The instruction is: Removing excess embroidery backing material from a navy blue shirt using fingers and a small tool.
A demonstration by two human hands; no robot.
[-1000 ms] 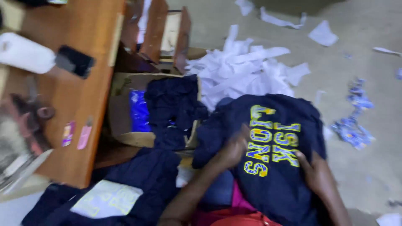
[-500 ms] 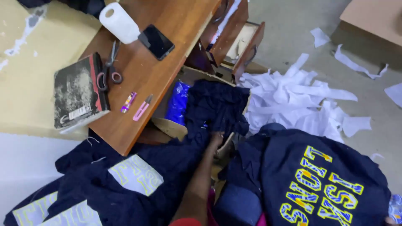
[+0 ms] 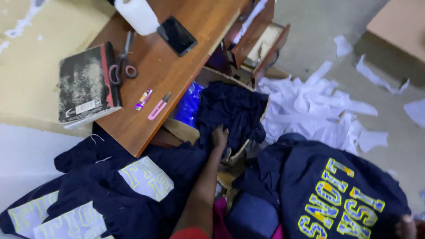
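Below your head camera, your left hand [image 3: 219, 136] reaches into a cardboard box [image 3: 186, 131] beside the wooden surface [image 3: 177, 66], its fingers curled down onto the dark navy garments [image 3: 232, 110] heaped inside; you cannot tell whether they grip the cloth. Your right hand [image 3: 406, 226] shows only at the lower right edge, touching a navy shirt with yellow lettering [image 3: 327, 194] spread over your lap; its grip is hidden. More navy shirts with pale transfer patches [image 3: 106, 190] lie at lower left. On the surface sit a dark book [image 3: 86, 86], scissors [image 3: 124, 62], a black phone [image 3: 177, 36] and a white bottle [image 3: 137, 15]. White paper scraps [image 3: 318, 106] litter the floor.
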